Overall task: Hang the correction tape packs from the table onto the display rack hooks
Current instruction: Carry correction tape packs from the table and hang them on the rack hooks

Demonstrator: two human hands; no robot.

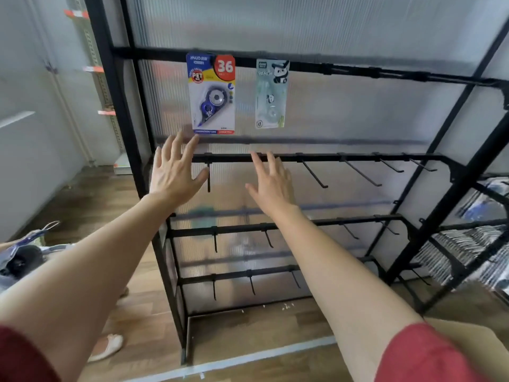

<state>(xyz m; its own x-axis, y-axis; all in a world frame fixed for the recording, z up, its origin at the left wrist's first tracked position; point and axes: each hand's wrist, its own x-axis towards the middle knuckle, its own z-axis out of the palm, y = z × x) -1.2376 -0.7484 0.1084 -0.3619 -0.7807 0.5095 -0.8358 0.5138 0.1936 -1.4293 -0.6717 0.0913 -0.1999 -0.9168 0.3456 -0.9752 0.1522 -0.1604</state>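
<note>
The blue pack [211,93] and the panda pack [271,93], at its 3 o'clock, hang from the rack's top bar [316,67], long axes upright, headers toward 12. The left hand [175,172], at the blue pack's 7 o'clock, is spread wide with fingertips just under its lower edge. The right hand [271,183], at the panda pack's 6 o'clock, is splayed too, and both hold nothing.

blue pack [211,93] — "36", "PET" (JINUO), pale pack [271,93] — "PANDA"
</note>
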